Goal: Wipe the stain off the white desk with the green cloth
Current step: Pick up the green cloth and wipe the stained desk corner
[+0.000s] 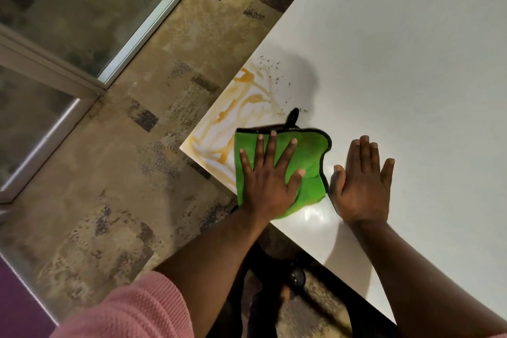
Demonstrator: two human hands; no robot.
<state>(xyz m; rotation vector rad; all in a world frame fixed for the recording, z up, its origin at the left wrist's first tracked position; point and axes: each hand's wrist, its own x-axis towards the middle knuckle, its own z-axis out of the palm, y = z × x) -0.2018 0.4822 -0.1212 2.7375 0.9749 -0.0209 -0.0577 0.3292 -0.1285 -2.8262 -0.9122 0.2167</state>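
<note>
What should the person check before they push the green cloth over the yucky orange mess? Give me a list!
1. Left hand flat on the green cloth, fingers spread: ok.
2. Cloth beside the stain, its edge touching the smears: ok.
3. Right hand flat on the white desk, off the cloth and away from the stain: ok.
4. Stain gone: not ok, orange streaks and dark specks remain near the corner.
5. Cloth all on the desk: not ok, its near corner hangs past the edge.
6. Cloth damp enough: cannot tell.
</note>
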